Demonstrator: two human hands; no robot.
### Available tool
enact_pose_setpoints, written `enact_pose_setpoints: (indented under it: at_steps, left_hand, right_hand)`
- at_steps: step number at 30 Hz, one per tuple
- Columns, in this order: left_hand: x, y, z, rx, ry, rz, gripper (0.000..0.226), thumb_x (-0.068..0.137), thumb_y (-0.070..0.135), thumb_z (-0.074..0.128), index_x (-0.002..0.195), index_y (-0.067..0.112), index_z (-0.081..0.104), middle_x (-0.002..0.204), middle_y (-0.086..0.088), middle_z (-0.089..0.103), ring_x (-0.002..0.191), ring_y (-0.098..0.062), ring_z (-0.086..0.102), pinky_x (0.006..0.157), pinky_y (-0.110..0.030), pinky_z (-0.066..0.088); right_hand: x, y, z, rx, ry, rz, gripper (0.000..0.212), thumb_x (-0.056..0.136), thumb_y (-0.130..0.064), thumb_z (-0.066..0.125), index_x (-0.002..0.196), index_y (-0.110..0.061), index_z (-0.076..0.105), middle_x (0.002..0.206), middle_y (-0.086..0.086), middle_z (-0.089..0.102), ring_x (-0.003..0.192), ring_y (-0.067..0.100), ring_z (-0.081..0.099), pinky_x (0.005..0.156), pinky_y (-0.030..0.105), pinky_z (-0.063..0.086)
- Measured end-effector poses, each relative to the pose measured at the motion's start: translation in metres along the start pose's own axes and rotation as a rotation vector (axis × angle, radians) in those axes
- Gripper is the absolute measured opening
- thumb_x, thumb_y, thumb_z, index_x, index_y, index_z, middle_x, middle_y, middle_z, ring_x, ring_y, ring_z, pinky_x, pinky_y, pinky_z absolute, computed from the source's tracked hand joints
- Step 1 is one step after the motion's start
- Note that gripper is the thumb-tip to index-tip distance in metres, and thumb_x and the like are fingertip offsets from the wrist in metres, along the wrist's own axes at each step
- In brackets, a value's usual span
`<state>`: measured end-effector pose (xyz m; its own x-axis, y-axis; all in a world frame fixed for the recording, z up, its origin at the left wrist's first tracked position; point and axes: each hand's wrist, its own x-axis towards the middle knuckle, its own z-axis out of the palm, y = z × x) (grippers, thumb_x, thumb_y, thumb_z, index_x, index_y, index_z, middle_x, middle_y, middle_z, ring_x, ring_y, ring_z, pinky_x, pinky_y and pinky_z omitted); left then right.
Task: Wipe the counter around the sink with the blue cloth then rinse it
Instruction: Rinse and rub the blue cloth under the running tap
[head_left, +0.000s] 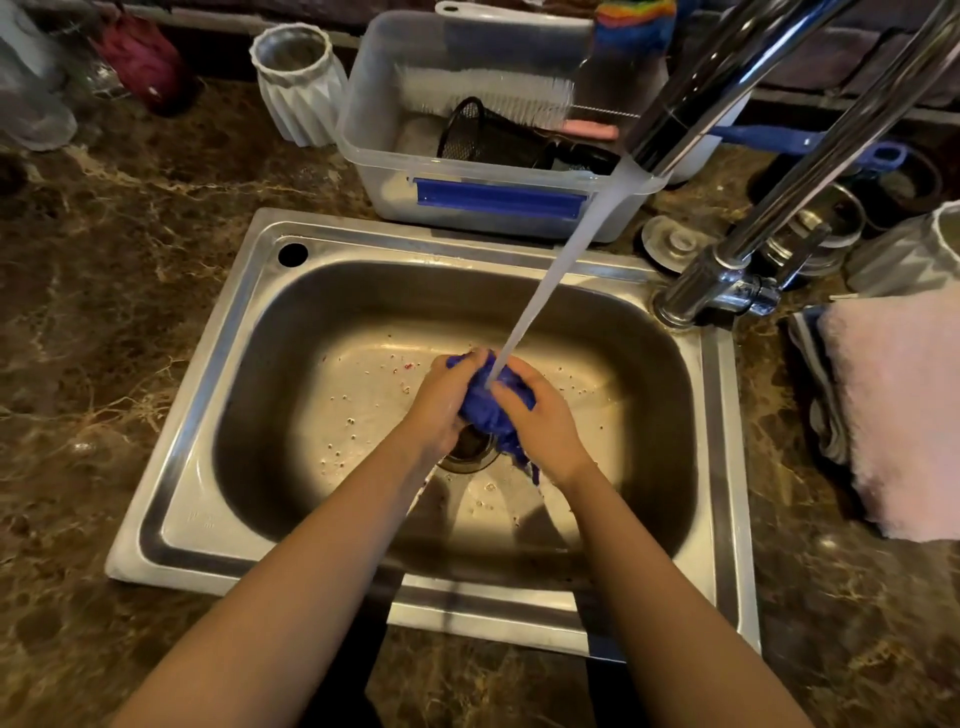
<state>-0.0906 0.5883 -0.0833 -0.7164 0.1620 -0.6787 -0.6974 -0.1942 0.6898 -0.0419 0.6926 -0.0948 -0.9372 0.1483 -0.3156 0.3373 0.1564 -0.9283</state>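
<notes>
Gripping the wadded blue cloth (485, 413), left hand (441, 400) and right hand (543, 418) hold it upright, tail hanging toward the drain (466, 453).

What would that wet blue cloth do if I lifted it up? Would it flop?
Probably floppy: the bunched blue cloth squashes between the left hand and right hand, and a loose end dangles below. Likely heavy for its size and drippy, since the white stream of tap water lands right on it.

two bare forearms (291, 597), left hand (441, 402), right hand (543, 423)
</notes>
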Motion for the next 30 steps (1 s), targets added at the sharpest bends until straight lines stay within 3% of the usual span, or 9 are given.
enact_pose_setpoints:
  at_steps: [5, 8, 10, 14, 17, 20, 24, 28, 30]
  left_hand:
    - [-0.007, 0.001, -0.008, 0.381, 0.022, 0.051, 0.042, 0.094, 0.045, 0.041, 0.127, 0.019, 0.039, 0.124, -0.011, 0.054, 0.104, -0.023, 0.061, 0.082, -0.038, 0.056]
    - [-0.018, 0.005, -0.006, 0.376, -0.096, -0.035, 0.053, 0.09, 0.059, 0.033, 0.124, 0.021, 0.046, 0.118, -0.008, 0.057, 0.104, -0.024, 0.06, 0.067, -0.035, 0.059]
    - [-0.015, 0.007, 0.0, 0.468, 0.027, 0.022, 0.053, 0.088, 0.06, 0.039, 0.115, 0.016, 0.054, 0.11, -0.009, 0.062, 0.093, -0.024, 0.065, 0.06, -0.031, 0.059]
    - [-0.001, 0.005, 0.003, 0.381, 0.178, 0.024, 0.044, 0.092, 0.05, 0.04, 0.088, 0.012, 0.062, 0.08, -0.008, 0.066, 0.07, -0.02, 0.063, 0.064, -0.03, 0.053]
    - [0.005, 0.004, -0.007, 0.247, 0.171, -0.064, 0.034, 0.094, 0.041, 0.043, 0.087, 0.014, 0.061, 0.076, -0.006, 0.062, 0.071, -0.017, 0.06, 0.062, -0.027, 0.049]
    - [-0.004, -0.001, -0.005, 0.046, 0.094, -0.116, 0.029, 0.096, 0.028, 0.042, 0.083, 0.01, 0.06, 0.07, -0.005, 0.062, 0.066, -0.015, 0.061, 0.053, -0.022, 0.051]
    - [-0.025, -0.024, 0.008, 0.018, 0.05, -0.129, 0.038, 0.097, 0.023, 0.038, 0.062, 0.012, 0.049, 0.037, 0.003, 0.049, 0.033, -0.009, 0.043, 0.035, -0.016, 0.031]
    - [-0.022, -0.024, 0.013, 0.156, 0.161, 0.066, 0.029, 0.097, 0.025, 0.042, 0.073, 0.017, 0.055, 0.065, -0.001, 0.058, 0.06, -0.013, 0.051, 0.055, -0.023, 0.041]
    - [-0.022, -0.02, 0.014, 0.235, 0.185, 0.157, 0.031, 0.098, 0.034, 0.037, 0.076, 0.021, 0.056, 0.071, -0.002, 0.059, 0.064, -0.014, 0.052, 0.062, -0.027, 0.042]
  right_hand:
    - [0.011, -0.015, -0.001, -0.299, 0.1, 0.042, 0.029, 0.096, -0.029, 0.043, 0.115, -0.016, 0.061, 0.1, 0.005, 0.067, 0.097, 0.024, 0.063, 0.086, 0.042, 0.053]
    - [0.013, -0.018, 0.004, -0.636, 0.093, -0.041, 0.031, 0.097, -0.036, 0.038, 0.11, -0.022, 0.062, 0.097, 0.005, 0.069, 0.088, 0.023, 0.063, 0.074, 0.036, 0.052]
    - [0.016, -0.021, 0.002, -0.725, 0.08, -0.059, 0.031, 0.097, -0.036, 0.037, 0.105, -0.02, 0.063, 0.093, 0.006, 0.069, 0.085, 0.025, 0.061, 0.067, 0.032, 0.046]
    - [0.02, -0.035, -0.007, -0.335, 0.075, 0.046, 0.032, 0.097, -0.038, 0.039, 0.103, -0.014, 0.061, 0.089, 0.01, 0.064, 0.087, 0.027, 0.062, 0.072, 0.037, 0.049]
    - [0.002, -0.046, 0.001, -0.588, 0.025, -0.097, 0.031, 0.093, -0.044, 0.045, 0.101, -0.018, 0.058, 0.082, 0.002, 0.064, 0.075, 0.019, 0.063, 0.068, 0.033, 0.054]
    - [-0.014, -0.051, 0.02, -0.808, 0.104, -0.19, 0.031, 0.094, -0.044, 0.042, 0.1, -0.02, 0.061, 0.077, -0.007, 0.057, 0.065, 0.01, 0.051, 0.061, 0.023, 0.043]
    - [0.009, -0.061, 0.028, -0.672, 0.28, 0.028, 0.034, 0.095, -0.044, 0.038, 0.08, -0.022, 0.059, 0.061, -0.01, 0.049, 0.055, 0.007, 0.05, 0.051, 0.019, 0.034]
    - [0.041, -0.059, 0.013, -0.682, 0.199, 0.16, 0.033, 0.096, -0.043, 0.038, 0.092, -0.018, 0.061, 0.077, -0.001, 0.055, 0.08, 0.02, 0.062, 0.064, 0.028, 0.044]
    - [0.043, -0.051, 0.003, -0.545, 0.2, 0.202, 0.032, 0.097, -0.042, 0.036, 0.092, -0.018, 0.058, 0.081, 0.004, 0.058, 0.083, 0.023, 0.062, 0.066, 0.032, 0.047]
